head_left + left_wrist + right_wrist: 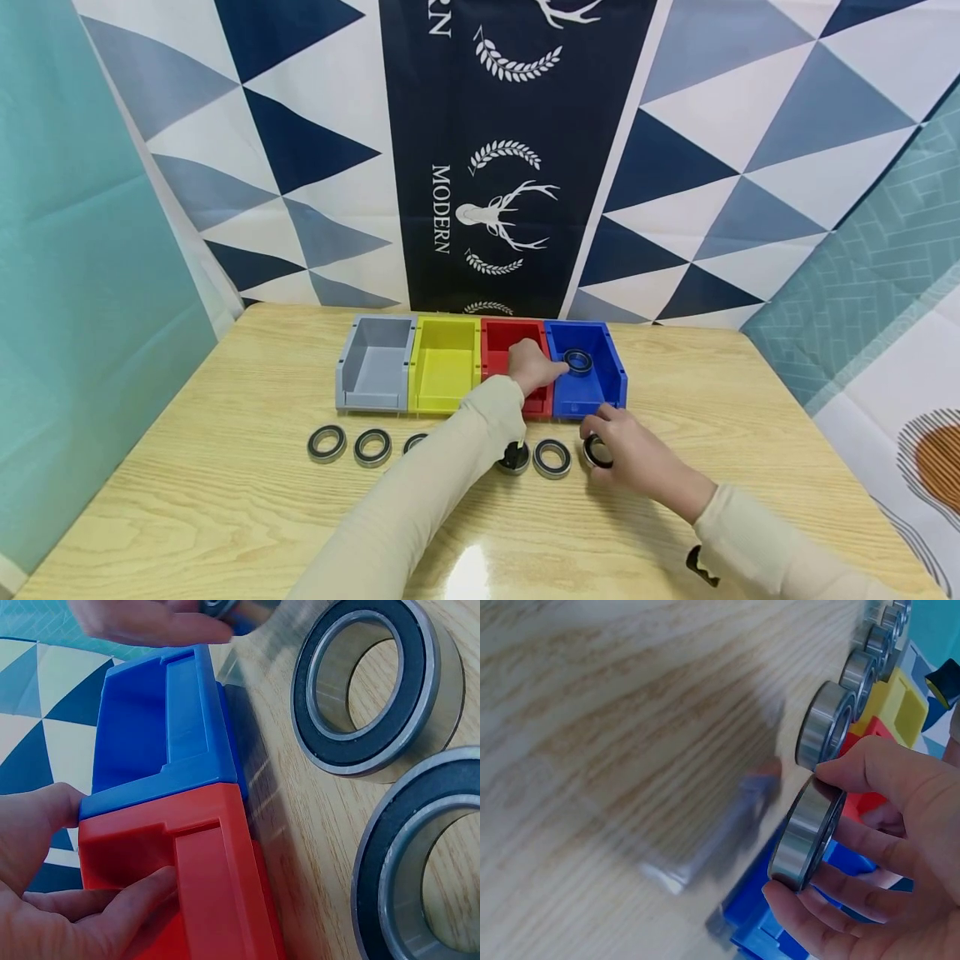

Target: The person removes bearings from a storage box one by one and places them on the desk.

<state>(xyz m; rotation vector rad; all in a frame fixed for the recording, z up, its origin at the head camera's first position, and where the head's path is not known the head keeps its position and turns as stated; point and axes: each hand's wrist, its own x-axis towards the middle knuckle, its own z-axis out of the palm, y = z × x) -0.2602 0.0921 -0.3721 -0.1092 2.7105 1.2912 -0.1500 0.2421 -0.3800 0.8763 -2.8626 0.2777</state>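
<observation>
Your right hand (637, 454) pinches a bearing (806, 834) by its rim between thumb and fingertips, holding it on edge just above the tabletop (225, 500) in front of the blue bin (600, 387); gripping the outer race that way keeps the ring steady and free of the wood. Your left hand (534, 367) reaches over the red bin (498, 346), fingers loosely extended toward a second bearing (578, 361) lying inside the blue bin; whether the fingertips touch it or have just let go, I cannot tell. From the left wrist view, thumb and fingers lie against the red bin's wall, likely bracing.

Four bins stand touching in a row toward the far edge of the tabletop: grey bin (375, 362), yellow bin (445, 364), red, blue. More bearings (327, 443) lie flat in a line along the near side of the bins, handy for either hand.
</observation>
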